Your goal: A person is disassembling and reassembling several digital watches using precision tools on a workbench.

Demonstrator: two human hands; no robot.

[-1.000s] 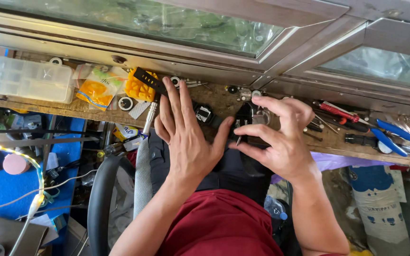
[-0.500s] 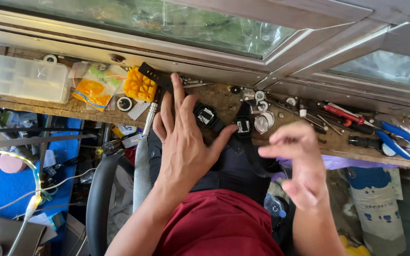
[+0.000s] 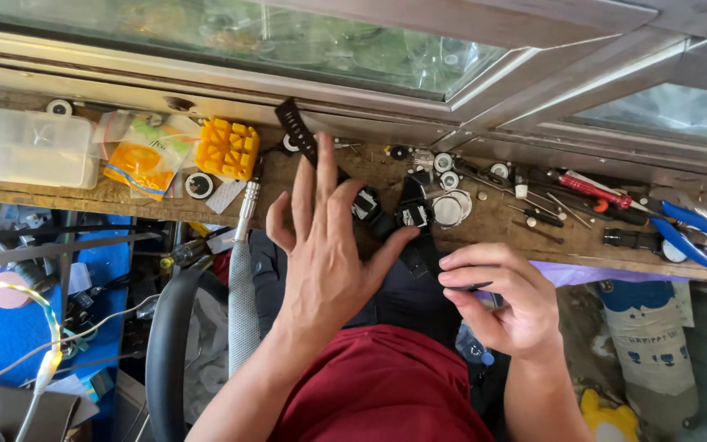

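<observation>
The left hand (image 3: 329, 245), fingers spread wide and gripping nothing, is steadying the black watch (image 3: 367, 205) on the bench (image 3: 525, 237); beside the watch, the right hand (image 3: 505, 307) is pinching a thin dark tool (image 3: 470, 287), likely needing careful aiming.

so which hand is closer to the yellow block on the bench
Left. The left hand lies spread just right of and below the yellow block; the right hand is curled farther right, off the bench edge.

Yellow holder block (image 3: 227, 149), orange-and-white packet (image 3: 142, 155), red-handled screwdriver (image 3: 589, 188), blue-handled pliers (image 3: 689, 229), black watch strap (image 3: 300, 135), brown wooden bench (image 3: 83, 196)
</observation>
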